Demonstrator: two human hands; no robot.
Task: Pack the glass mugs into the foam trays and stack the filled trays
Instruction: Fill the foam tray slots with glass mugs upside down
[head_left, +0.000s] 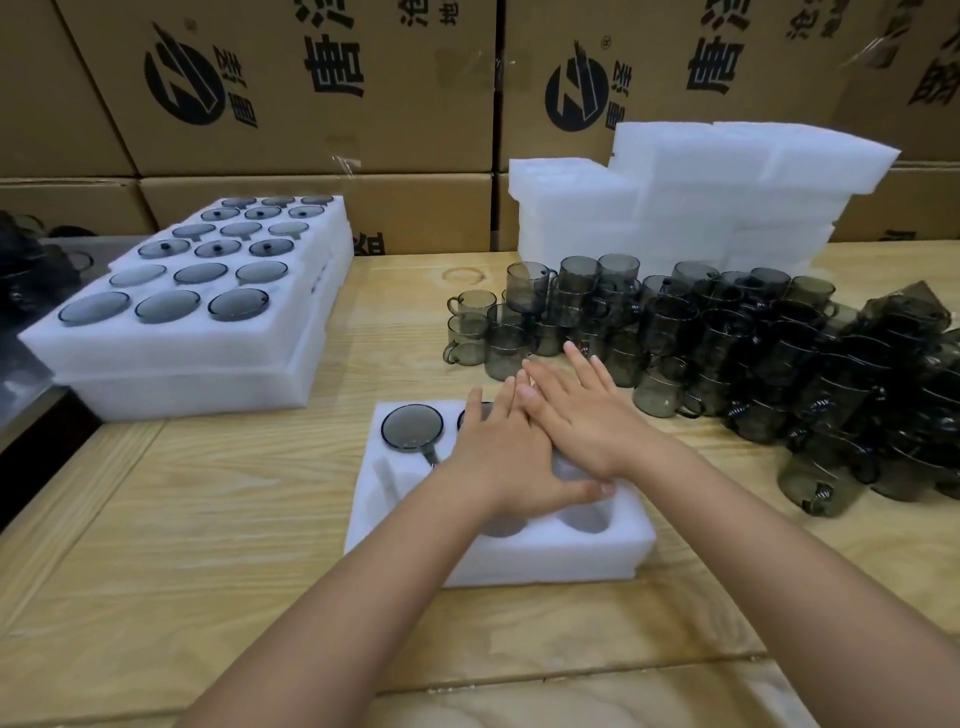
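Note:
A white foam tray (498, 558) lies on the wooden table in front of me. A smoky glass mug (413, 427) sits in its far left pocket, and the rim of a second mug (469, 415) shows beside it, mostly hidden by my fingers. The two front pockets look empty. My left hand (506, 460) lies flat, fingers straight, over the tray's middle. My right hand (576, 413) rests flat across the left hand's fingers, over the tray's far right part. What lies under the hands is hidden.
A pile of loose smoky mugs (727, 343) covers the table to the right. Empty foam trays (675, 208) are stacked behind it. At the left, two filled trays (182, 358) sit stacked. Cardboard boxes (311, 104) wall off the back.

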